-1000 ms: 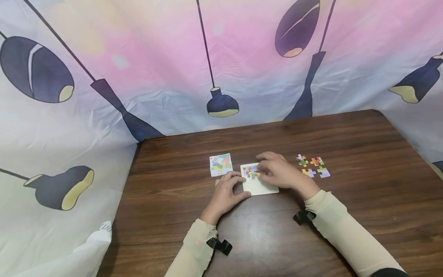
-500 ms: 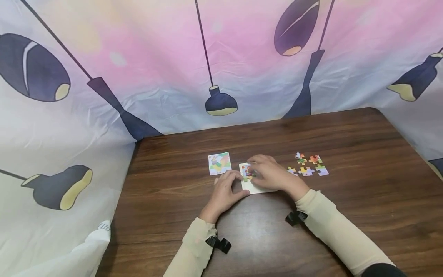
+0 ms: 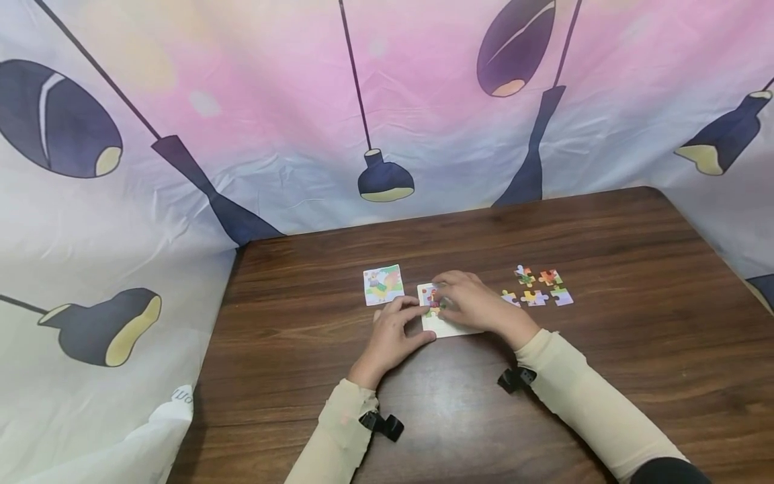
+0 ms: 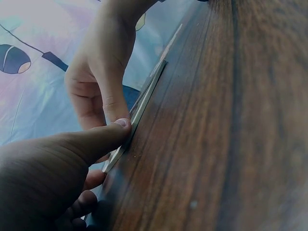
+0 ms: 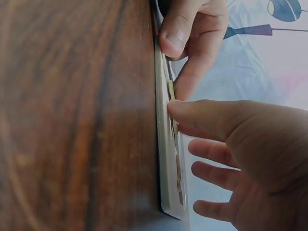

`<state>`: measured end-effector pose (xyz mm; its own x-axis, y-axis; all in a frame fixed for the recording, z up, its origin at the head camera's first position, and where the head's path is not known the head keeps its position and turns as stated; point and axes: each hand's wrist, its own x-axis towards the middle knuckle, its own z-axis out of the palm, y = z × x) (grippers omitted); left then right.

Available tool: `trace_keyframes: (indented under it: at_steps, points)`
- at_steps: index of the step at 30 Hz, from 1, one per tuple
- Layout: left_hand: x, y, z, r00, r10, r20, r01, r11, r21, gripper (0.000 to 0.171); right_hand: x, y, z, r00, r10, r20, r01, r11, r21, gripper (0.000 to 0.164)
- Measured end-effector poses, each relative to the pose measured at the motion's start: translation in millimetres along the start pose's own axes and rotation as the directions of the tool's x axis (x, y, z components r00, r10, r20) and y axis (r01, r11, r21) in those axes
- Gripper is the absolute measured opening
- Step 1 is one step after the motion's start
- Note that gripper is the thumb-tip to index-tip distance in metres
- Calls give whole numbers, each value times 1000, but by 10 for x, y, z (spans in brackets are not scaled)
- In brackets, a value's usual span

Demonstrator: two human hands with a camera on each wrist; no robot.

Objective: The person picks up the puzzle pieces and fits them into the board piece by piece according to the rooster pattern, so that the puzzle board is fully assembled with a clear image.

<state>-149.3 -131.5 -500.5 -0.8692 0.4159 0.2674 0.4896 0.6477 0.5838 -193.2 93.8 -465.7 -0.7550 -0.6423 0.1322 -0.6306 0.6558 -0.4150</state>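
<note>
1. Leftmost on the desk (image 3: 302,302), the picture card (image 3: 383,285) lies flat; its cartoon figure's head seems to point away from me. Near-square, so no clear long axis.
2. My left grip (image 3: 390,339) is spread, thumb near the closest left corner of the white puzzle board (image 3: 447,328), fingertips along its left side, touching without clamping.
3. That board lies flat, roughly square, slightly turned. I judge it light, stiff and prone to slide, best steadied by its edges.
4. At the board, just past my left forefinger, is the jigsaw piece (image 5: 171,89), mostly hidden; I can't tell its long axis. It's probably light, stiff card, its tabs the fragile part, so I'd take opposite edges.
5. My right grip (image 3: 478,302) is narrow, thumb and forefinger pinching that piece.
6. Farthest right, five loose jigsaw pieces (image 3: 535,298) lie in two rows. The near row's middle one runs longest sideways, tabs pointing left and right.
</note>
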Motion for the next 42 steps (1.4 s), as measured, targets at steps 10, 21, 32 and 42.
trace_keyframes:
  at_steps: [10,21,32,42]
  points:
    - [5,17,-7,1000,-10,26,10,1000,3,49,-14,24,5,1000,8,-1,-8,999,50,15]
    - [3,29,-33,999,-21,48,21,1000,6,46,3,9,29,998,53,-30,-52,998,21,15]
    - [1,9,-20,999,-18,49,18,1000,-4,39,-112,302,-111,982,35,-186,-5,988,155,26]
    - [-20,2,-4,999,-10,36,10,1000,-12,38,-646,944,-536,949,218,-227,-165,959,230,38]
